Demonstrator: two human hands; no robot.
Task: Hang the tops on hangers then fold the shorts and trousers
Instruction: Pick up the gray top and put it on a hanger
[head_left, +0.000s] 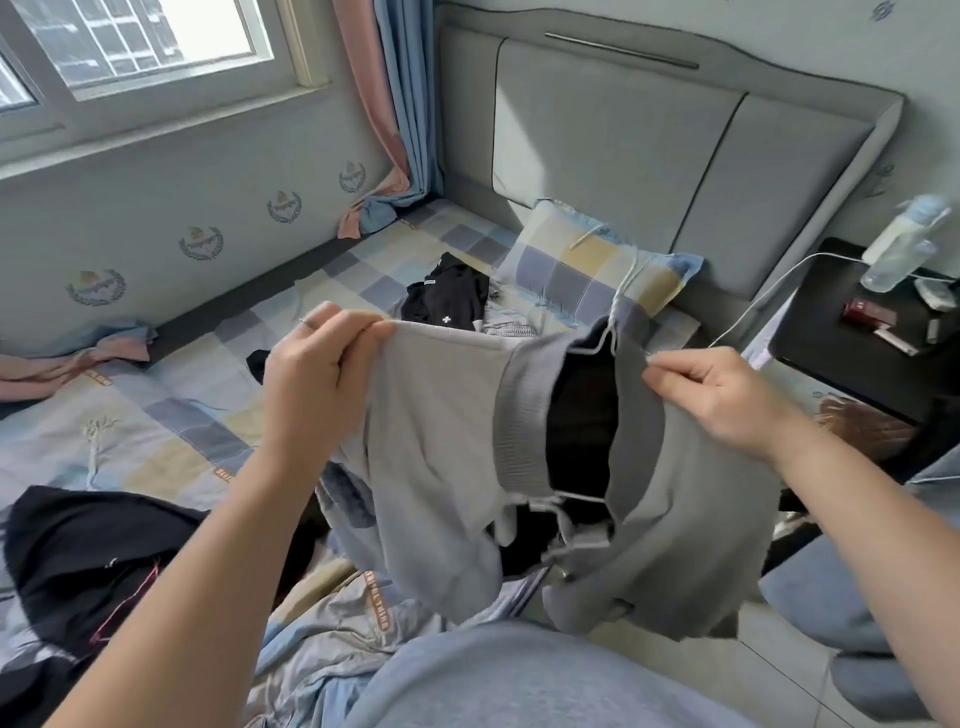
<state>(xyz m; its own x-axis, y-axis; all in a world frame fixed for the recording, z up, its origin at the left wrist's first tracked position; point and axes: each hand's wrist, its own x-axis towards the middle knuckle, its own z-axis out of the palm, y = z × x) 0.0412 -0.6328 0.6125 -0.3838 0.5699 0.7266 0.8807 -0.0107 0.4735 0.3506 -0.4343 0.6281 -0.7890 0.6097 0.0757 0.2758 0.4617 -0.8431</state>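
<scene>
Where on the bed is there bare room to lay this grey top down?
Bare sheet for the grey top lies left, between the pink curtain end and the black garment. Crowded: around the pillow and on the nightstand.

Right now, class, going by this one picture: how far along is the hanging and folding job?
Done: no hung top or folded pile is in view. In hand: the left hand and right hand grip a grey top by its shoulders, a white wire hanger showing in its neck. Left: black clothes by the pillow and a black garment at the near left lie loose on the bed.
</scene>
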